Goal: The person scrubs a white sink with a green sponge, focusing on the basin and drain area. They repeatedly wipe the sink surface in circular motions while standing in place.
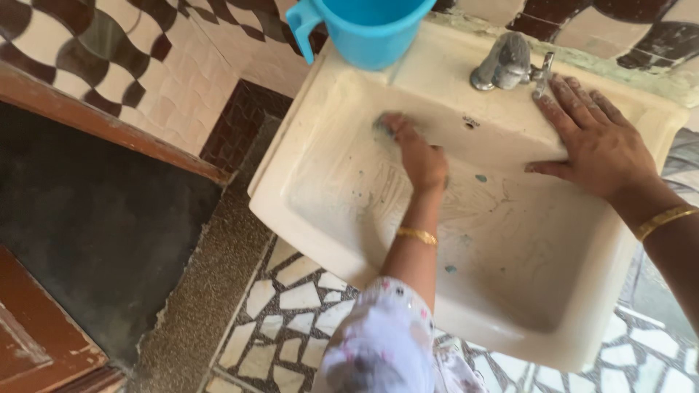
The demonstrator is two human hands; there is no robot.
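A blue mug [371, 29] sits on the back-left rim of the cream sink [510, 291], and below it the left hand [419, 156] presses what looks like a greenish scrub pad [384, 124], blurred here, against the soapy back wall, fingers closed on it. This seems to be mid-scrub. Next, the strokes would need to reach the unscrubbed basin, while the right hand [597, 138] lies flat, fingers spread, on the rim beside the tap [506, 64].

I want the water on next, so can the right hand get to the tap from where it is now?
Probably yes. The right hand lies flat on the sink rim, fingertips right beside the metal tap, with nothing between them. The left hand scrubs inside the basin, out of the way.
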